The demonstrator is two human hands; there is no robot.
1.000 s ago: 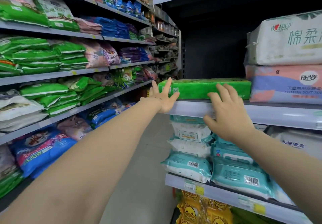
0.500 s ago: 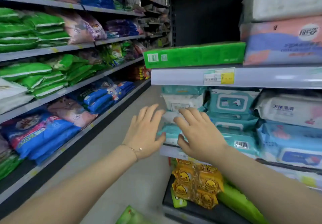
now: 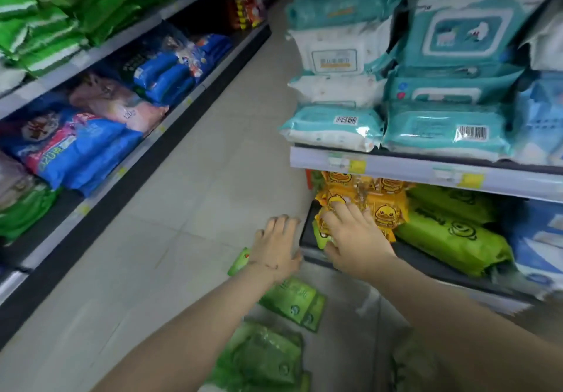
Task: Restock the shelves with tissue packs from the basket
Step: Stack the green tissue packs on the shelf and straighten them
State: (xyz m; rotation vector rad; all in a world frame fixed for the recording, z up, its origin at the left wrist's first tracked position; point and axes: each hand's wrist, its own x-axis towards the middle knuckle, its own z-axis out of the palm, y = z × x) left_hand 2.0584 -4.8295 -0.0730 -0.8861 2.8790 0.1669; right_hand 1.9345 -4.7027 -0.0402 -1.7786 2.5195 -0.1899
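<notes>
Yellow film lies under my right fingers (image 3: 341, 208): the right hand (image 3: 358, 243) is spread wide, palm down, over the duck packs (image 3: 385, 208) at the front left corner of the bottom shelf (image 3: 426, 265). The fingertips seem to touch the wrapping, but nothing is pinched or gripped. A small lime pack (image 3: 320, 239) peeks out from beneath that palm, at the shelf's edge. Just beside it, my left hand (image 3: 278, 247) hovers palm down with its fingers (image 3: 275, 224) spread and slightly bent, holding nothing, out over the floor (image 3: 198, 208) in front of the shelf corner. A thin bracelet (image 3: 268, 266) circles that wrist.

Below my forearms lie the green tissue packs (image 3: 292, 298), low down by the foot of the shelving. One peeks out left of my left wrist, a pair lies flat under it, and a blurred heap (image 3: 268, 358) sits nearer me. I cannot tell whether a basket holds them.

Right of the duck packs, long green rolls (image 3: 451, 239) lie stacked on the same shelf. On the shelf above, behind a grey rail (image 3: 396, 167) with yellow price tags (image 3: 357, 166), teal wipes (image 3: 444, 129) and white packs (image 3: 335, 56) are piled. Across the aisle, more shelves carry blue bags (image 3: 76, 147), a pink bag (image 3: 122, 108) and green bags (image 3: 45, 35).
</notes>
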